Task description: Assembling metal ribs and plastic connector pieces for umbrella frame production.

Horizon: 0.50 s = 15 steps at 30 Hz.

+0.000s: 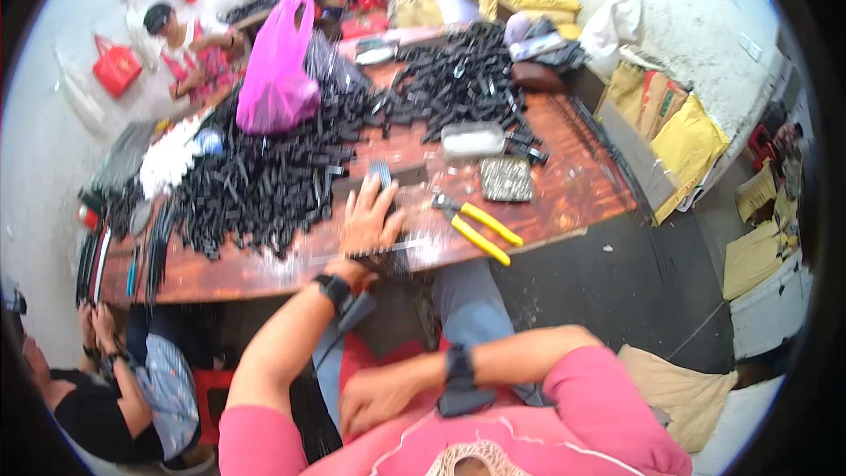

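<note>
My left hand (370, 216) lies on the reddish wooden table with its fingers stretched and spread. Its fingertips reach a dark bar (410, 178) and a small grey-blue piece (380, 171) that stands at the bar. A thin strip (404, 247) runs by the heel of this hand, partly hidden. Low over my lap, in front of my pink shirt, is my right hand (379, 397), its fingers curled downward; whatever is in them is hidden. To the right of my left hand lie yellow-handled pliers (483, 231) and a clear box of small metal pieces (507, 179).
A large heap of small black parts (264, 185) covers the table's left, another (463, 79) its far side. A pink plastic bag (278, 79) sits on the left heap. A translucent tray (473, 139) stands behind the metal pieces. Other people sit at left and far left.
</note>
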{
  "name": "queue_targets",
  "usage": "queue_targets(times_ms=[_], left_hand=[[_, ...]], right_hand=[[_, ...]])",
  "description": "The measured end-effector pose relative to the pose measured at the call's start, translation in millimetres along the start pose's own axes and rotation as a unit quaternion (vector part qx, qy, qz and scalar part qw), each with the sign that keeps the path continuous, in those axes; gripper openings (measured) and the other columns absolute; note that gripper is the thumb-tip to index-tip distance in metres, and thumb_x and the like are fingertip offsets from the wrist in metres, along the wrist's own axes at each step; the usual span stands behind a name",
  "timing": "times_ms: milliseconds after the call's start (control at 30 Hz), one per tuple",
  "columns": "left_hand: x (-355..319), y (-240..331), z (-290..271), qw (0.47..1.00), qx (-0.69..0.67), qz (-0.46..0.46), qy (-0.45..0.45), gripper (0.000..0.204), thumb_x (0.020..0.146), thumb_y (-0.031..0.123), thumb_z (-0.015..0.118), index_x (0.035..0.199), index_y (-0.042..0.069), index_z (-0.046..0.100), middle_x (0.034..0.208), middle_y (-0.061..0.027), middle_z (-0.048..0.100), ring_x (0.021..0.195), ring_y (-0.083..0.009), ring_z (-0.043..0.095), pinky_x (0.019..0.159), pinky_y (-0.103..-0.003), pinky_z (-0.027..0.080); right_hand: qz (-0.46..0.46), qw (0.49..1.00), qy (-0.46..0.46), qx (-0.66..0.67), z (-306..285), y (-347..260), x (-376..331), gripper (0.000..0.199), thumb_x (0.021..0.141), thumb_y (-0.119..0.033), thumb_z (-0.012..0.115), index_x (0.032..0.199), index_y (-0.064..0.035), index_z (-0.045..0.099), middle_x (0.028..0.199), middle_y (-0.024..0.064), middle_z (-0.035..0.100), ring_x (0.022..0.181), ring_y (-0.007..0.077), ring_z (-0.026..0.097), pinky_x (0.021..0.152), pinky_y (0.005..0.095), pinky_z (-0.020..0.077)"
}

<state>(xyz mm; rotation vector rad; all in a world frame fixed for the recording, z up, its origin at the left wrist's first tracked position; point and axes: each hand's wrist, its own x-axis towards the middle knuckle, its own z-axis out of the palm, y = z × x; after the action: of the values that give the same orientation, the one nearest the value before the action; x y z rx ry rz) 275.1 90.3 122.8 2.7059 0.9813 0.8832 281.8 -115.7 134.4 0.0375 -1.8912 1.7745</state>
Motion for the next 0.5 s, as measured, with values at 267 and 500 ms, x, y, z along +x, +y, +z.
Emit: queue_targets(times_ms=[267,500], left_hand=[[1.3,19.8,-7.6,0.999,0.009,0.039,-0.027,0.054,0.092,0.037,0.054,0.138,0.009,0.046,0.146,-0.0213,0.036,0.14,-0.0361,0.029,0.113,-0.054,0.022],[3.8,10.4,-6.8,0.999,0.026,0.03,-0.013,0.053,0.092,0.037,0.055,0.138,0.01,0.047,0.145,-0.0209,0.037,0.139,-0.0358,0.031,0.113,-0.053,0.022]], right_hand=[[0.111,0.941,-0.274,0.163,7.7,-1.7,57.8,0.032,0.082,-0.017,0.061,0.095,0.0119,0.064,0.082,0.0109,0.066,0.073,0.0204,0.057,0.063,0.037,0.0477],[0.108,0.94,-0.293,0.134,0.4,5.4,72.9,0.031,0.082,-0.017,0.06,0.093,0.0117,0.064,0.08,0.0116,0.066,0.071,0.0207,0.057,0.062,0.0373,0.0471]])
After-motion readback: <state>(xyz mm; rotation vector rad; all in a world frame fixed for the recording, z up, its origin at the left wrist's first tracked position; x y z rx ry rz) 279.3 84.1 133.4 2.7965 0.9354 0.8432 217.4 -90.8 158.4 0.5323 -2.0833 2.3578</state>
